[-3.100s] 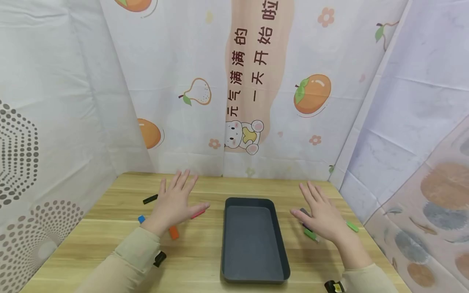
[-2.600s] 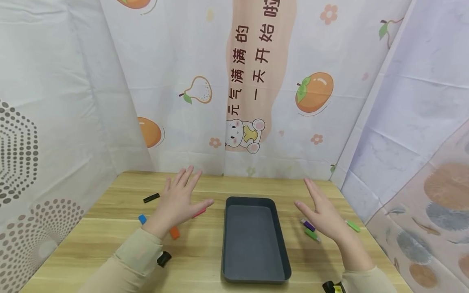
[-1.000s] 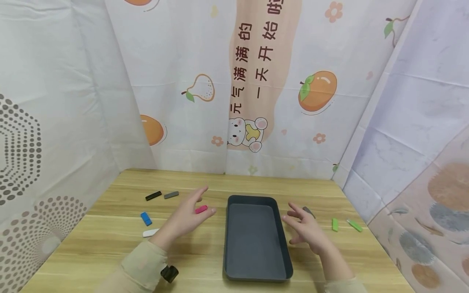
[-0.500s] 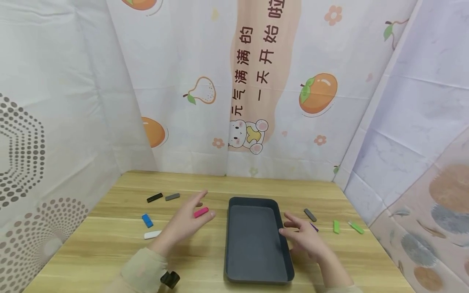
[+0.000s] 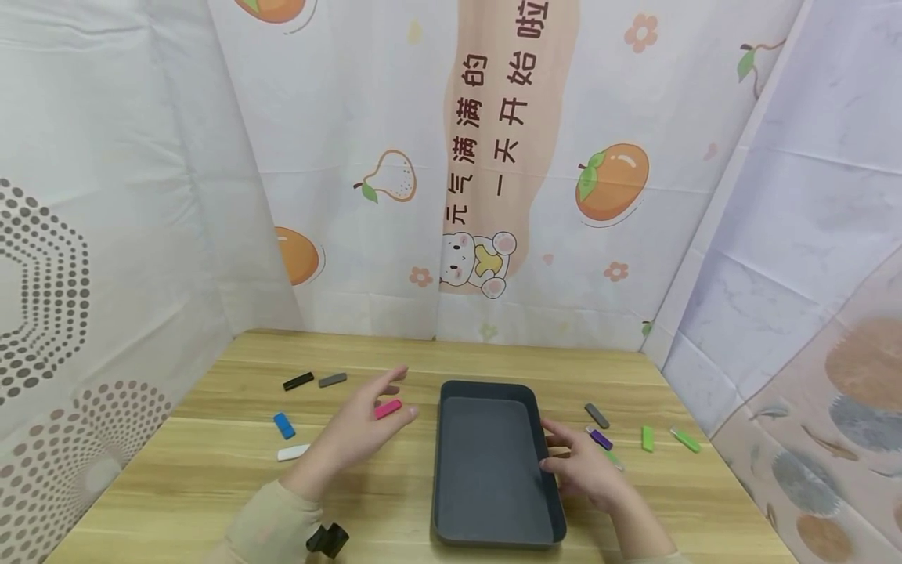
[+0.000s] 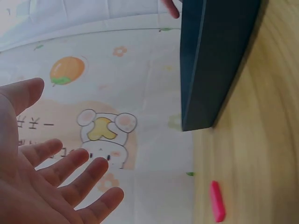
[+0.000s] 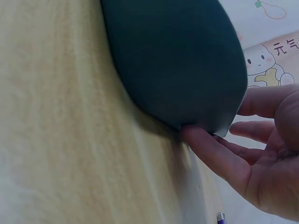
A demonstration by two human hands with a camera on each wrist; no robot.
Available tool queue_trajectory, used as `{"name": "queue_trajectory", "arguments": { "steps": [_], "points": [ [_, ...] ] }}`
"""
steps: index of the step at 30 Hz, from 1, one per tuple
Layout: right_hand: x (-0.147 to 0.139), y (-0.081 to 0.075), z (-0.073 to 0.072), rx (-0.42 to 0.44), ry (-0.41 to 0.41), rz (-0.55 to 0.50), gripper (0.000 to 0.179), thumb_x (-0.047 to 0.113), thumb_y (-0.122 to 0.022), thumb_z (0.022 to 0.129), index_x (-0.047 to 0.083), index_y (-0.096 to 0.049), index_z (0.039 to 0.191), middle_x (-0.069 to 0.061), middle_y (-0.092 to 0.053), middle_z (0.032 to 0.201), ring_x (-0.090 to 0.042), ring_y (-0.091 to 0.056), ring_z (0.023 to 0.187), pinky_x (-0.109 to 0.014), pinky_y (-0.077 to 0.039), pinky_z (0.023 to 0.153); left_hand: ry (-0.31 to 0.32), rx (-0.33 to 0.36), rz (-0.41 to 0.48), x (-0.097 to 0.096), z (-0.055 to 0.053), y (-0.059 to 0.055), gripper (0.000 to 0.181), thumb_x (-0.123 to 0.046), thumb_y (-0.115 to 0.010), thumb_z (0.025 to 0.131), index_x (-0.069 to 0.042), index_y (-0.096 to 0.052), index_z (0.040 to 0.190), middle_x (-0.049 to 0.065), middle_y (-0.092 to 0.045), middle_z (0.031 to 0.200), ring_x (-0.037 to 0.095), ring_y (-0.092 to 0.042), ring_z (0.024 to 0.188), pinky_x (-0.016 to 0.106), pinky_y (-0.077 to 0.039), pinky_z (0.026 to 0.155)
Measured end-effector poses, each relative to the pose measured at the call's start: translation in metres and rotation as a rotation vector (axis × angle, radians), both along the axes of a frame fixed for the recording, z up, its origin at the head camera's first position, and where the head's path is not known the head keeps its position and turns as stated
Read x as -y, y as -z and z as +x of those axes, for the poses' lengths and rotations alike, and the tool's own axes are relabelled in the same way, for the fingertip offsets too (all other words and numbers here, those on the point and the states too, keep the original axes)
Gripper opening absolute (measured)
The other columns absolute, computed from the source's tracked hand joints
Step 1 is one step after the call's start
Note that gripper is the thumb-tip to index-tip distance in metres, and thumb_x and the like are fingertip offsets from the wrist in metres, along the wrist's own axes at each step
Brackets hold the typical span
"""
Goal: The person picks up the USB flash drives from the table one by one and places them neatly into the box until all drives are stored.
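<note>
In the head view a dark grey rectangular tray (image 5: 493, 462) stands on the wooden table. At its right long side my right hand (image 5: 581, 466) pinches the wall. The right wrist view shows one finger of that hand (image 7: 275, 158) against the tray's outer wall (image 7: 177, 60), while another reaches behind the rim. My left hand (image 5: 359, 431) hovers left of the tray with its fingers spread loosely, holding nothing. Just beyond it lies a pink stick (image 5: 387, 409). From the left wrist, the palm and relaxed fingers (image 6: 79, 186) are apart from the tray (image 6: 219, 60).
On the left lie a black stick (image 5: 298, 381), a grey one (image 5: 333, 380), a blue one (image 5: 284, 425) and a white one (image 5: 292, 453). To the right are a grey stick (image 5: 597, 415), a purple USB stick (image 5: 600, 439) and several green ones (image 5: 647, 438). Patterned curtains (image 5: 352, 235) enclose the table.
My right hand has come left and down from above the sticks to the tray's right wall. My left hand has turned and shifted slightly right, staying off the tray. The tray looks unmoved.
</note>
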State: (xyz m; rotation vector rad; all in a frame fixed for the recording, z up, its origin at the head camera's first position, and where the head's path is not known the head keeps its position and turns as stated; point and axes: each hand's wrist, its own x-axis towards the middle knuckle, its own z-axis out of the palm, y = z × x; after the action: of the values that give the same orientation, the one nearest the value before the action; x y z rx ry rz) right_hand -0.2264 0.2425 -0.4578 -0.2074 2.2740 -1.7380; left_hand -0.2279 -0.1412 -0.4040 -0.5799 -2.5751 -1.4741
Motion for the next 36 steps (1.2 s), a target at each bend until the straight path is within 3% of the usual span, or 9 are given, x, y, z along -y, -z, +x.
{"name": "queue_trajectory", "arguments": {
  "steps": [3,7,14,22,29,36],
  "points": [
    [0.000,0.000,0.000,0.000,0.008,0.012,0.075,-0.005,-0.065,0.089,-0.002,-0.032,0.157,-0.039,-0.041,0.142,-0.045,-0.061,0.114,-0.052,-0.062,0.067,-0.001,-0.042,-0.030,0.001,-0.001,-0.009,0.070,-0.041,-0.072,0.094,-0.015,-0.045,0.153,0.005,-0.050,0.150,0.031,-0.051,0.133,0.056,-0.042,0.109],
    [-0.001,0.001,-0.001,0.001,0.006,0.014,0.076,-0.008,-0.063,0.087,-0.002,-0.032,0.157,-0.039,-0.041,0.142,-0.046,-0.061,0.114,-0.052,-0.062,0.067,-0.004,-0.106,-0.061,0.003,-0.004,-0.016,0.070,-0.039,-0.073,0.094,-0.012,-0.046,0.153,0.009,-0.048,0.151,0.034,-0.052,0.132,0.055,-0.048,0.103],
    [-0.001,0.002,0.000,0.009,0.010,0.024,0.076,-0.008,-0.062,0.087,-0.001,-0.033,0.157,-0.040,-0.041,0.142,-0.052,-0.058,0.117,-0.052,-0.062,0.067,-0.083,-0.199,-0.209,0.010,-0.012,-0.022,0.070,-0.035,-0.075,0.093,-0.011,-0.047,0.152,0.013,-0.051,0.150,0.036,-0.057,0.126,0.056,-0.052,0.096],
    [-0.001,0.001,0.001,0.009,0.008,0.030,0.077,-0.008,-0.062,0.087,-0.001,-0.031,0.157,-0.041,-0.039,0.143,-0.055,-0.057,0.117,-0.052,-0.062,0.066,-0.175,-0.170,-0.314,0.027,-0.024,-0.017,0.073,-0.040,-0.074,0.093,-0.010,-0.045,0.153,0.018,-0.048,0.151,0.040,-0.051,0.132,0.060,-0.045,0.104],
    [-0.002,0.002,0.000,0.009,0.005,0.020,0.077,-0.007,-0.062,0.087,-0.001,-0.031,0.157,-0.040,-0.040,0.143,-0.053,-0.058,0.117,-0.053,-0.062,0.065,-0.230,-0.136,-0.355,0.050,-0.035,-0.011,0.073,-0.041,-0.070,0.095,-0.013,-0.041,0.155,0.018,-0.045,0.153,0.043,-0.055,0.127,0.063,-0.046,0.101],
    [-0.002,0.002,0.000,0.011,0.005,0.018,0.077,-0.007,-0.062,0.087,0.000,-0.032,0.158,-0.041,-0.038,0.144,-0.055,-0.056,0.118,-0.053,-0.061,0.064,-0.268,-0.110,-0.386,0.072,-0.042,-0.006,0.075,-0.043,-0.069,0.095,-0.010,-0.040,0.156,0.020,-0.040,0.156,0.046,-0.041,0.138,0.066,-0.038,0.107]
  ]
}}
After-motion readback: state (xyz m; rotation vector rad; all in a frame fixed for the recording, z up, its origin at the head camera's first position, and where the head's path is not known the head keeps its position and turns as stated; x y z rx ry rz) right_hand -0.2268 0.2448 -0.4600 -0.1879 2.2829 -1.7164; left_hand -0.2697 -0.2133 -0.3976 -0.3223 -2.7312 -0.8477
